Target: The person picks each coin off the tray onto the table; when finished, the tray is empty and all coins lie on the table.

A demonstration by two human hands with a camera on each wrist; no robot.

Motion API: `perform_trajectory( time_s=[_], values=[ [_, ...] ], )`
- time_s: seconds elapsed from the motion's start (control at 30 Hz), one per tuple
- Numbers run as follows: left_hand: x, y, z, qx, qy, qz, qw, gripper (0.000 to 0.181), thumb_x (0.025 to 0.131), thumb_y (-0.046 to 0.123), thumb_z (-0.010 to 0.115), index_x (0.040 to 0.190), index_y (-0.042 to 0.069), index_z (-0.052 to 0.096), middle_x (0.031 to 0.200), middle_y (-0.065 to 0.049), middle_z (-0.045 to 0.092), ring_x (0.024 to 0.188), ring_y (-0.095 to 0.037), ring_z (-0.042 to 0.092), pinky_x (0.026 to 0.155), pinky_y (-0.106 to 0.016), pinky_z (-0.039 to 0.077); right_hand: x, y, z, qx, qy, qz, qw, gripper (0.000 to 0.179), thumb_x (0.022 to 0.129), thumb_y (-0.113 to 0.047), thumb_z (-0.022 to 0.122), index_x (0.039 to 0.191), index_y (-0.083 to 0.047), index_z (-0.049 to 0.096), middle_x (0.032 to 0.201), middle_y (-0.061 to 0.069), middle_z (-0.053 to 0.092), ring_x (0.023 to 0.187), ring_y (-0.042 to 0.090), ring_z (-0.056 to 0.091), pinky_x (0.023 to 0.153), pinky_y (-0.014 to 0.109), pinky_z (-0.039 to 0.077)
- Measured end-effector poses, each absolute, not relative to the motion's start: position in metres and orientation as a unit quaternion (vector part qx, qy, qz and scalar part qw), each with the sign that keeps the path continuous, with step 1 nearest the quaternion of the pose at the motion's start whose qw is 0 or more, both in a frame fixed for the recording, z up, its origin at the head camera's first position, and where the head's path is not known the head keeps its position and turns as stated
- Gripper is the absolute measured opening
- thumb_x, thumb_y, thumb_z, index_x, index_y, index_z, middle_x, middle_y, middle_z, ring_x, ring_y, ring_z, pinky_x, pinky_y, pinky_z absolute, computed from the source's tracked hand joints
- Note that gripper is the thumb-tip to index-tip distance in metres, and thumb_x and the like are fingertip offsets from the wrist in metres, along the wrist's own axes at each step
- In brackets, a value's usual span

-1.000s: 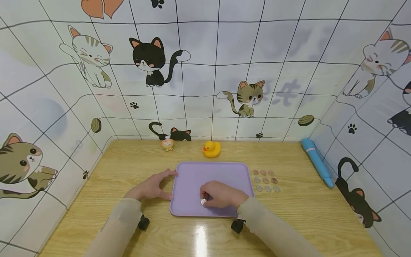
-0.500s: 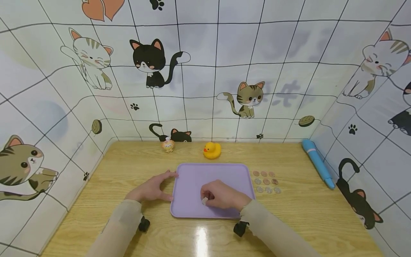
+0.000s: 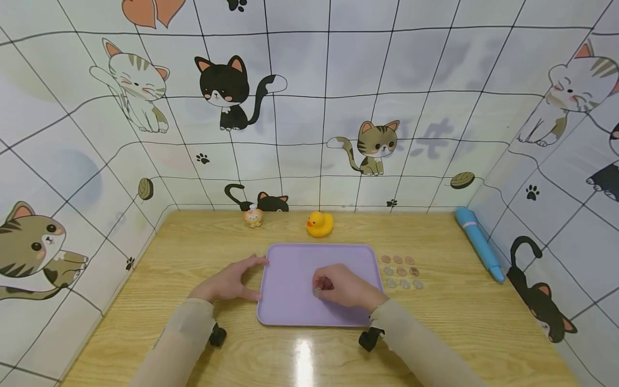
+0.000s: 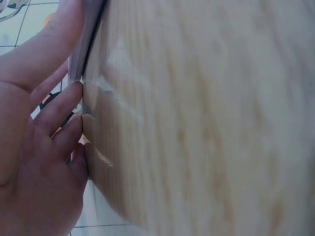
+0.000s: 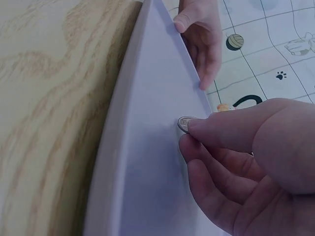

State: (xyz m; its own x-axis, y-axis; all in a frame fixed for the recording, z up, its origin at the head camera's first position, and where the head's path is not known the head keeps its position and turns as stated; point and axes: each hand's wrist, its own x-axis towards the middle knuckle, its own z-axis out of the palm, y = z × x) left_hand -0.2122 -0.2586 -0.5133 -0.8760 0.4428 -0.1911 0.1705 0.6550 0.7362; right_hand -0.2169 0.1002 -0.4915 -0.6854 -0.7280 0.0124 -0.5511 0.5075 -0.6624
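Observation:
Over the purple tray (image 3: pixel 290 301) my right hand (image 3: pixel 345 287) pinches a silver coin (image 5: pixel 185 123) between thumb and curled fingers. In the right wrist view the coin's face and edge stick out past the thumb tip. My left hand (image 3: pixel 229 280) rests at the tray's left side, thumb and fingers spread, with the tips right at the rim. The left wrist view has its fingers (image 4: pixel 61 108) down at the wooden table. Just right of the tray, several coins (image 3: pixel 402 272) lie in neat rows, copper ones mostly at the back and silver ones at the front.
A yellow rubber duck (image 3: pixel 319 224) and a small orange figurine (image 3: pixel 253 216) stand behind the tray. A blue pen-shaped object (image 3: pixel 479 244) lies at the table's right edge. Cat-patterned walls (image 3: pixel 300 123) enclose the wooden table (image 3: pixel 271 355) at the back and sides.
My right hand has moved right and slightly back across the tray with the coin pinched in it. The left hand has stayed at the tray's left rim.

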Motion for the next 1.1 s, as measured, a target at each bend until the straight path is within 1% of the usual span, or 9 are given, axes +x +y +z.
perform_trajectory(
  time_s=[0.2,0.43,0.6,0.7,0.87,0.9,0.97,1.0,1.1],
  values=[
    [-0.212,-0.257,-0.512,0.168,0.891,0.382,0.179,0.090,0.077,0.038,0.094,0.155,0.029,0.050,0.174,-0.019,0.018,0.160,-0.044,0.012,0.126,-0.068,0.012,-0.216,0.120,-0.486,-0.361,0.857,-0.350,0.110,0.014,0.093,-0.002,0.074,0.101,-0.014,0.074,0.091,-0.005,0.072,0.083,0.007,0.064,0.076,0.027,0.058],
    [-0.210,-0.257,-0.510,0.170,0.891,0.381,0.179,0.090,0.078,0.038,0.094,0.156,0.027,0.050,0.174,-0.020,0.018,0.160,-0.045,0.012,0.126,-0.068,0.011,-0.215,0.155,-0.479,-0.350,0.856,-0.371,0.090,0.023,0.094,0.001,0.071,0.114,-0.007,0.078,0.104,0.000,0.075,0.090,0.010,0.065,0.081,0.028,0.059],
    [-0.210,-0.258,-0.511,0.173,0.892,0.378,0.178,0.093,0.076,0.041,0.094,0.156,0.028,0.049,0.173,-0.020,0.019,0.160,-0.045,0.013,0.126,-0.068,0.013,-0.214,0.180,-0.478,-0.323,0.860,-0.389,0.075,0.020,0.096,-0.001,0.073,0.115,-0.005,0.078,0.104,0.001,0.075,0.087,0.009,0.065,0.077,0.027,0.058],
    [-0.211,-0.259,-0.512,0.167,0.892,0.380,0.180,0.093,0.075,0.043,0.095,0.156,0.031,0.050,0.174,-0.018,0.019,0.161,-0.042,0.014,0.127,-0.066,0.014,-0.214,0.194,-0.478,-0.311,0.861,-0.398,0.061,0.019,0.095,-0.003,0.075,0.115,-0.004,0.078,0.103,0.001,0.076,0.086,0.007,0.066,0.075,0.025,0.058],
    [-0.212,-0.259,-0.513,0.160,0.889,0.388,0.184,0.094,0.073,0.044,0.095,0.155,0.033,0.050,0.174,-0.016,0.019,0.161,-0.041,0.013,0.127,-0.065,0.013,-0.209,0.216,-0.476,-0.295,0.863,-0.408,0.050,0.019,0.094,-0.003,0.077,0.113,-0.001,0.077,0.100,0.003,0.074,0.084,0.008,0.066,0.074,0.025,0.058],
    [-0.212,-0.259,-0.513,0.160,0.888,0.389,0.184,0.093,0.073,0.044,0.095,0.155,0.033,0.050,0.174,-0.016,0.019,0.161,-0.041,0.013,0.127,-0.066,0.013,-0.208,0.220,-0.476,-0.287,0.867,-0.405,0.048,0.019,0.094,-0.003,0.077,0.113,-0.002,0.078,0.099,0.003,0.073,0.084,0.008,0.065,0.076,0.024,0.056],
    [-0.212,-0.259,-0.514,0.161,0.888,0.390,0.184,0.094,0.074,0.044,0.095,0.155,0.032,0.050,0.174,-0.016,0.019,0.161,-0.041,0.013,0.127,-0.066,0.013,-0.205,0.227,-0.475,-0.275,0.875,-0.397,0.045,0.017,0.095,-0.005,0.077,0.112,-0.003,0.078,0.098,0.002,0.073,0.083,0.010,0.064,0.075,0.024,0.055],
    [-0.212,-0.259,-0.514,0.161,0.887,0.392,0.185,0.094,0.074,0.043,0.095,0.155,0.032,0.050,0.174,-0.016,0.019,0.161,-0.041,0.013,0.127,-0.066,0.013,-0.203,0.230,-0.474,-0.267,0.879,-0.393,0.043,0.017,0.095,-0.006,0.078,0.111,-0.004,0.079,0.101,0.004,0.074,0.087,0.012,0.066,0.075,0.025,0.054],
    [-0.212,-0.258,-0.514,0.162,0.886,0.392,0.186,0.094,0.074,0.042,0.095,0.155,0.032,0.050,0.175,-0.016,0.018,0.161,-0.041,0.012,0.127,-0.066,0.013,-0.200,0.240,-0.474,-0.244,0.889,-0.385,0.036,0.017,0.095,-0.007,0.078,0.112,-0.006,0.079,0.103,0.006,0.073,0.090,0.015,0.065,0.076,0.024,0.054]
  ],
)
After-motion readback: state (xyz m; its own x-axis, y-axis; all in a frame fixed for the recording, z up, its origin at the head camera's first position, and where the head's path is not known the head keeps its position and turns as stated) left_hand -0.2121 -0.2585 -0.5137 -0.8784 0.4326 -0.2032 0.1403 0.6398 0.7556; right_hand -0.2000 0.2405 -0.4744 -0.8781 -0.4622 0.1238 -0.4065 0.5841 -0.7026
